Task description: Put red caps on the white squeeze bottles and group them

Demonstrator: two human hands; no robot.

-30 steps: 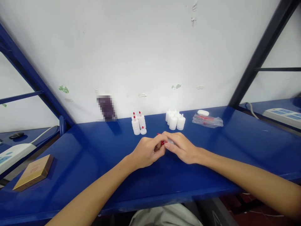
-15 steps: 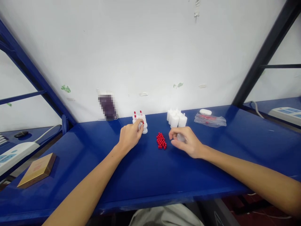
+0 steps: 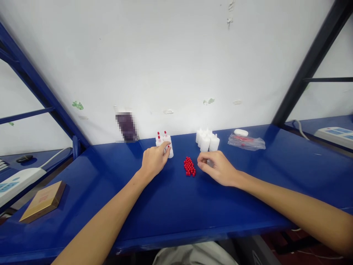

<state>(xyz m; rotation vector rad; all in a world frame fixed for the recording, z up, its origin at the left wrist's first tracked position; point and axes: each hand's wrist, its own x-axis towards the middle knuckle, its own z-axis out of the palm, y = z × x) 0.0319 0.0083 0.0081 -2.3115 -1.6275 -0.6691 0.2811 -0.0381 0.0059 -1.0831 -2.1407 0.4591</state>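
My left hand (image 3: 154,159) pinches a red cap (image 3: 168,146) between thumb and index finger, right at the top of a white squeeze bottle (image 3: 171,152). Behind those fingers stand several white bottles with red tips (image 3: 166,137), partly covered by the hand. My right hand (image 3: 217,167) is curled closed, and a whitish bottle (image 3: 210,162) shows between its thumb and fingers, mostly hidden. A loose cluster of small red caps (image 3: 189,166) lies between the two hands. Beyond my right hand stands a group of white bottles with no red caps (image 3: 204,142).
A clear plastic bag (image 3: 246,141) with red content and a white oval object (image 3: 241,132) lie at the back right of the blue table (image 3: 171,209). A gold box (image 3: 42,201) sits far left. Behind is a white wall, with a blurred dark rectangle (image 3: 127,126) against it.
The bottle under my left hand, tilted with its base showing before, now stands more upright beside the capped ones. The fingers of my right hand have drawn closer together.
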